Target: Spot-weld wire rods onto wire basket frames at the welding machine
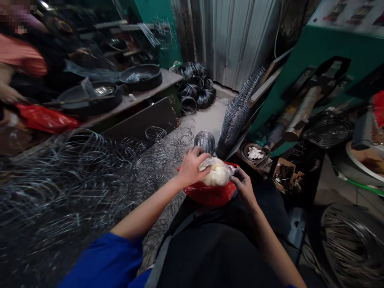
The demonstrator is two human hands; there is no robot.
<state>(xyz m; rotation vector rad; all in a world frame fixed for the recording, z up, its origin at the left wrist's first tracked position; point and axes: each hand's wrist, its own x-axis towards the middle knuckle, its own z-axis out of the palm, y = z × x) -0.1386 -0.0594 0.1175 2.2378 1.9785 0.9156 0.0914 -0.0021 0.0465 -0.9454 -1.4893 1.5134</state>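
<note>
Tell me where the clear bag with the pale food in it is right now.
In the head view, the clear bag is between the left hand and right hand, above the red bag.

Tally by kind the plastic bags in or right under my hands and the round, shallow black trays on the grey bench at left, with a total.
Clear plastic bag with pale contents, held by left hand and right hand: 1
Red plastic bag beneath it: 1
Round, shallow black trays visible on the grey bench: 2
Total: 4
</note>
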